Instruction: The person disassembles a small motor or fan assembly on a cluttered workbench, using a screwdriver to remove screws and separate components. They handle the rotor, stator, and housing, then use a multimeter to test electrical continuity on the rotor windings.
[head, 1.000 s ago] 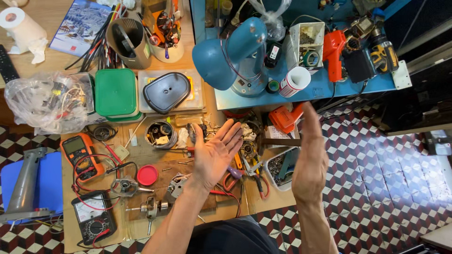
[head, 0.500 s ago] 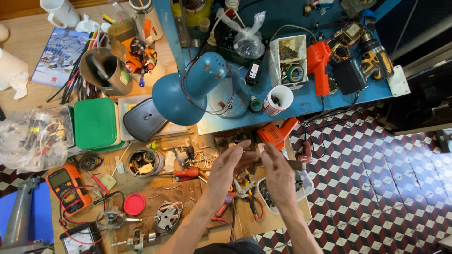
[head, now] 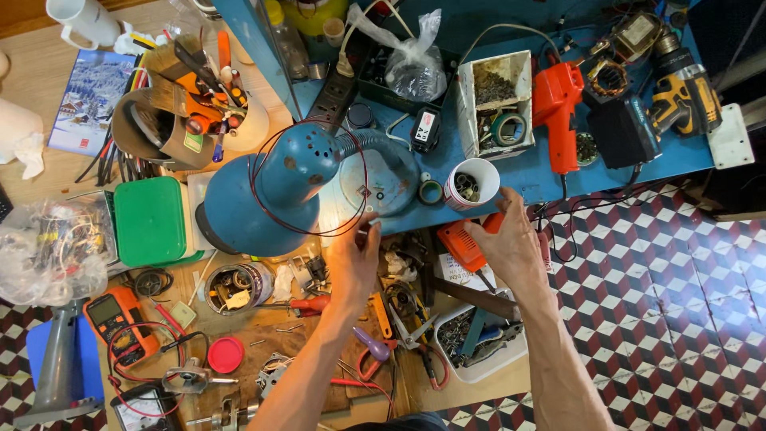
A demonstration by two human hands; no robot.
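**Both hands raised at the edge of a crowded bench**

While the blue desk lamp (head: 271,195) leans low to light the work, the left hand (head: 353,259) reaches up beside its base, fingers loosely open, gripping nothing clearly. The right hand (head: 511,243) spreads open over an orange tool (head: 463,243), touching but not clasping it.

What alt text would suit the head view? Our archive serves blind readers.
Seen from above, a person's left hand and right hand, both empty with fingers spread, reach over a cluttered workbench beside a blue desk lamp. An orange multimeter, a green box and an orange power drill lie around.
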